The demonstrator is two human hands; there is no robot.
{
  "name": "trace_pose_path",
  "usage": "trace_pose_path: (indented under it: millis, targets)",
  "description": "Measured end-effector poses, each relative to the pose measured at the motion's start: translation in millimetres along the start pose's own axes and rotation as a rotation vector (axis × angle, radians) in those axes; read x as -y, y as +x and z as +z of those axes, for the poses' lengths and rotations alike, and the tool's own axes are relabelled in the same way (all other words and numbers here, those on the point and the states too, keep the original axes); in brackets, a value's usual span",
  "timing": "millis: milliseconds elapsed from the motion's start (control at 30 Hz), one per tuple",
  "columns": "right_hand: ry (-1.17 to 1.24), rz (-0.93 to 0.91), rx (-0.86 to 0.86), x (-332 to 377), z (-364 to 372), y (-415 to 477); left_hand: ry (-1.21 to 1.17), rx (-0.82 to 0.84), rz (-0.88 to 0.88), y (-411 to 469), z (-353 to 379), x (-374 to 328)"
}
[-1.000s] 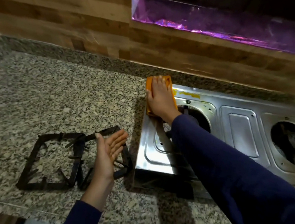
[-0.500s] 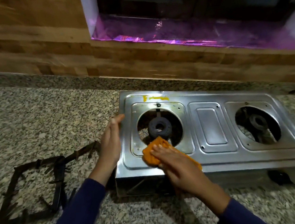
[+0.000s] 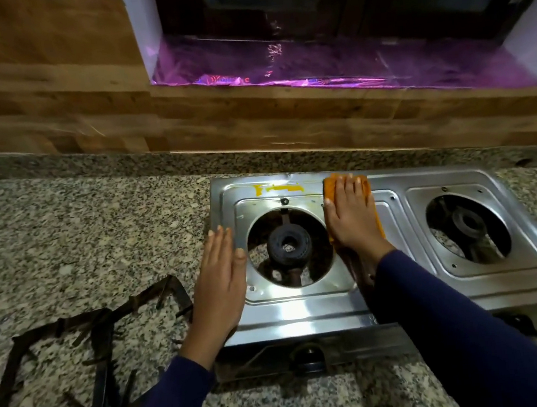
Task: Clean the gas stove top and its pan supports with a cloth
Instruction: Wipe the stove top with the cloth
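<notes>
Under the right hand [image 3: 350,217], an orange cloth [image 3: 329,185] lies flat on the steel gas stove top [image 3: 306,312], at its far rim between the two burner openings. The fingers of this hand are straight and close together and press the cloth down; none curls round it. Cloth shows past the fingertips and along the outer edge of the hand.

Just left of those fingertips, a yellow stain [image 3: 277,188] runs along the far rim. Between the two hands sits the left burner [image 3: 287,246], dark, in its round opening, with nothing over it. Right of the right hand, the right burner [image 3: 468,222] is likewise uncovered.

The left hand [image 3: 220,275] rests palm down on the left margin of the stove top, fingers straight and together, thumb lying toward the burner opening. It grips nothing. The hands are apart, one on either side of the left burner.

Left of the left hand, two black pan supports [image 3: 100,326] lie on the speckled granite countertop [image 3: 79,231], overlapping along one side and clear of the stove. Between the wrists, on the stove's front panel, is a dark control knob [image 3: 306,357]. Beyond both sets of fingertips stand a wood-patterned wall [image 3: 49,111] and a window ledge lined with purple foil [image 3: 345,70]. Both forearms wear dark blue sleeves [image 3: 459,332].
</notes>
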State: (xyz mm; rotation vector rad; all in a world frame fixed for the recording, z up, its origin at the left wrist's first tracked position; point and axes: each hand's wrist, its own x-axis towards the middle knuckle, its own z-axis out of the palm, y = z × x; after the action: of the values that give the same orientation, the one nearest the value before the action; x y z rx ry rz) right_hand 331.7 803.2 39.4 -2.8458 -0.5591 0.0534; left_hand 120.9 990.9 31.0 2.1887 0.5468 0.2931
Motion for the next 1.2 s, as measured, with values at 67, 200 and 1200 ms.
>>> trace_pose_path:
  millis: [67,200,1200]
  targets:
    - [-0.010,-0.049,0.028,13.2,-0.5,33.4,-0.049,-0.014,-0.004,0.6,-0.7,0.6]
    - [-0.039,-0.174,0.112,62.7,3.8,73.9,-0.123,-0.012,-0.008,-0.7,-1.2,0.6]
    - [0.492,-0.452,0.061,66.3,-1.6,-172.9,-0.559,-0.036,-0.033,-50.0,-6.9,-16.2]
